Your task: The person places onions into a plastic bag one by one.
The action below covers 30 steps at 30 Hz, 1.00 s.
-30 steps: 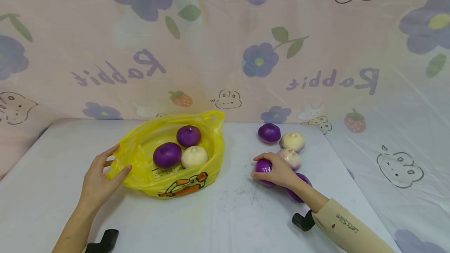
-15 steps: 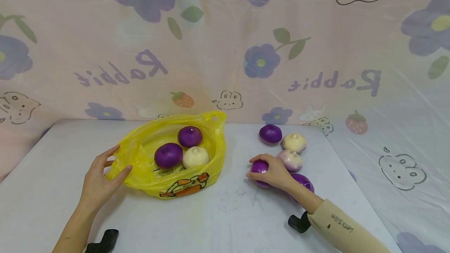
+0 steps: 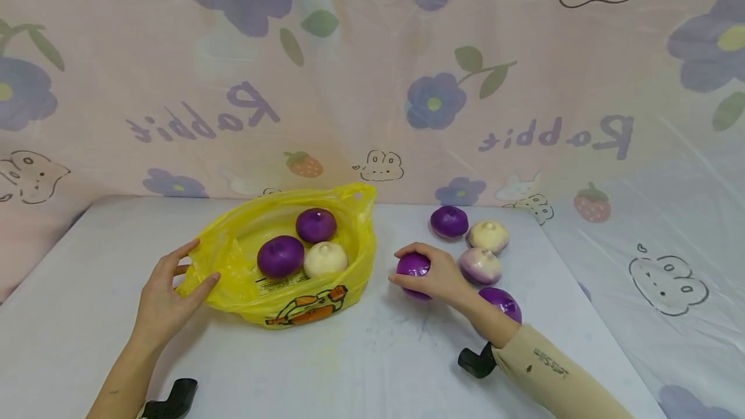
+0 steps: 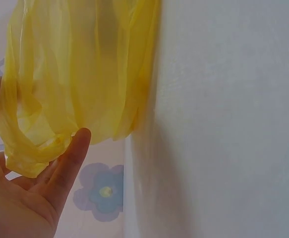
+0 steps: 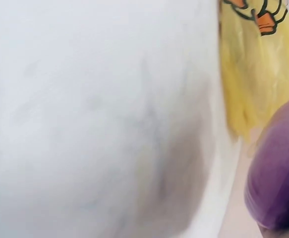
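I clasp a glossy purple onion (image 3: 412, 265) between thumb and fingers of my right hand (image 3: 443, 278); likely firm, slick, best held round its middle. Left of this grip, my left hand (image 3: 165, 291), fingers spread, touches the thin-looking yellow bag (image 3: 233, 291).

Between the purple onion (image 3: 412, 265) in our right hand (image 3: 443, 280) and the yellow bag (image 3: 233, 286) we have a gap; the bag's right wall (image 3: 367, 251) blocks a low path.

Head view downward, wrists close; bag (image 3: 250, 302) shared
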Available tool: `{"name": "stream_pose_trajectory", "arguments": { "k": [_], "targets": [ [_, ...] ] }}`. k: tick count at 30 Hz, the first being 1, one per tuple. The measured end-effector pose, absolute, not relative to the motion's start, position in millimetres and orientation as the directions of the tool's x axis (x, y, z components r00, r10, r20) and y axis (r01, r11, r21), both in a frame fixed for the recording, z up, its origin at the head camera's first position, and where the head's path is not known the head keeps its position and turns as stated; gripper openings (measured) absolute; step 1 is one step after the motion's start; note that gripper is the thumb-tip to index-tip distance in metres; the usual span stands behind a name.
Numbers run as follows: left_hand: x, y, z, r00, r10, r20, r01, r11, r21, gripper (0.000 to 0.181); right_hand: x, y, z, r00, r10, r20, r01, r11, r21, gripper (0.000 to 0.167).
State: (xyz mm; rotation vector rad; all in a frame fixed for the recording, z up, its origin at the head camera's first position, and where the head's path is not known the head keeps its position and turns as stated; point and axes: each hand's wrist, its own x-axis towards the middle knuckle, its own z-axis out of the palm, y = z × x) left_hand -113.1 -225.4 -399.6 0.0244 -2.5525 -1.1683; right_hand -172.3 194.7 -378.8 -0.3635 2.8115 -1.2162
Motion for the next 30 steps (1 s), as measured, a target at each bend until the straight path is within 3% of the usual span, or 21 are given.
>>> {"name": "stream_pose_trajectory", "arguments": {
  "k": [30],
  "targets": [
    [-114.3,-223.4,-400.6,-0.935,-0.146,0.322,0.161,0.635,0.756,0.067,-188.5,115.7,-320.7,-0.892,-0.425,0.154,-0.358,0.457,-0.814,0.042]
  ]
}}
